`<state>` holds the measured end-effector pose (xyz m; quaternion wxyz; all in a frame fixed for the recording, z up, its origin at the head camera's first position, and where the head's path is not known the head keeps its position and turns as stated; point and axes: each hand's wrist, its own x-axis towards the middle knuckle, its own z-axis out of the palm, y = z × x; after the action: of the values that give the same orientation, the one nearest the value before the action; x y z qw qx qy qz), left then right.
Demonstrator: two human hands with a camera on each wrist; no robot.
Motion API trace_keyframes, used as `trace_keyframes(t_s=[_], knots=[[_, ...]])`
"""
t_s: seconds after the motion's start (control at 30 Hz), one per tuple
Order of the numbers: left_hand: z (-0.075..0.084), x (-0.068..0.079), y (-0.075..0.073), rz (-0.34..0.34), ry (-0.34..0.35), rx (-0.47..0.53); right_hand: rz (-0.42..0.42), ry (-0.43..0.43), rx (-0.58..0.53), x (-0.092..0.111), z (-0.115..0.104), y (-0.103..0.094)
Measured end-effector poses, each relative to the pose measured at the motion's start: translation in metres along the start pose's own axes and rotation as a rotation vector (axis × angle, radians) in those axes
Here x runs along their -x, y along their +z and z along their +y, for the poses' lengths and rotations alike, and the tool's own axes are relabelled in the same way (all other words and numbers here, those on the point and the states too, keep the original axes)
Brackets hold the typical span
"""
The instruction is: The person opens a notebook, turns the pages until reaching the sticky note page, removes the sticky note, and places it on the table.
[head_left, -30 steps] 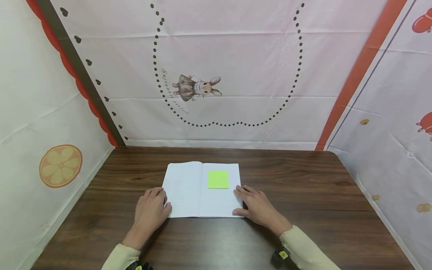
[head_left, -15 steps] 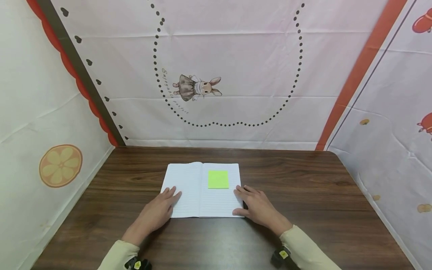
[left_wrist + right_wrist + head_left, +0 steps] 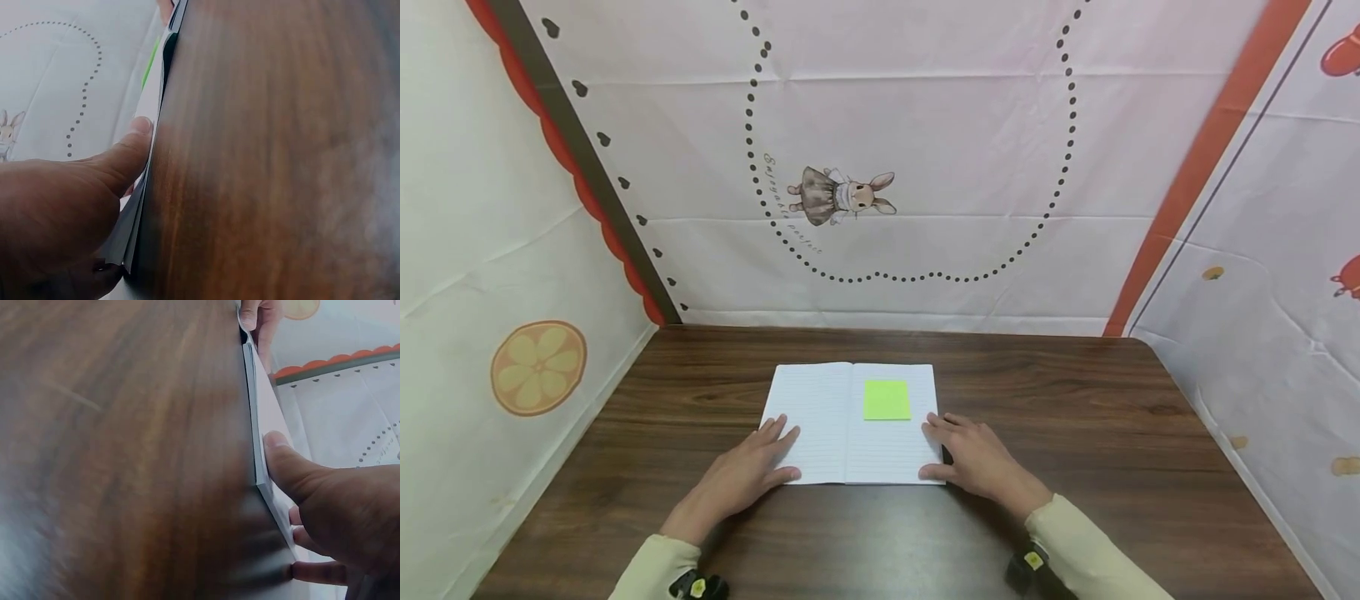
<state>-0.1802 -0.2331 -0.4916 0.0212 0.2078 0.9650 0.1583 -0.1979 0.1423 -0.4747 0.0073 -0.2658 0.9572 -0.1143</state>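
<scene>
An open lined notebook (image 3: 812, 400) lies on the brown table, its white pages facing up. On its right page sits a bright green sticky note (image 3: 887, 400). My left hand (image 3: 741, 475) rests on the lower left of the left page, fingers stretched out and thumb near the bottom edge. In the left wrist view the thumb (image 3: 134, 147) touches the page beside the notebook's slightly raised near edge. My right hand (image 3: 981, 458) rests at the right page's outer edge, thumb and fingertips on the paper. In the right wrist view its thumb (image 3: 281, 456) lies on the page.
The brown wooden table (image 3: 1060, 400) extends around the notebook. White printed cloth (image 3: 925, 167) stands behind it, with a rabbit figure (image 3: 838, 196), and more cloth borders the left and right sides. Both wrists wear dark camera straps (image 3: 1028, 567).
My left hand has moved from the notebook's left edge onto the left page and its fingers have spread out. The left page lies flatter. My right hand has stayed in place.
</scene>
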Motion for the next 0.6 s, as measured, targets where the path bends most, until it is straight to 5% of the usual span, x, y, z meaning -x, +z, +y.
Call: trace_keyframes(t_s=[0.37,0.6], knots=[[0.001,-0.001,-0.001,-0.018,0.036,0.027,-0.082,-0.153,0.125,-0.027,-0.001,-0.032],[0.000,0.001,-0.003,-0.037,0.011,0.038,-0.016,-0.268,0.102,-0.066,-0.010,-0.035]])
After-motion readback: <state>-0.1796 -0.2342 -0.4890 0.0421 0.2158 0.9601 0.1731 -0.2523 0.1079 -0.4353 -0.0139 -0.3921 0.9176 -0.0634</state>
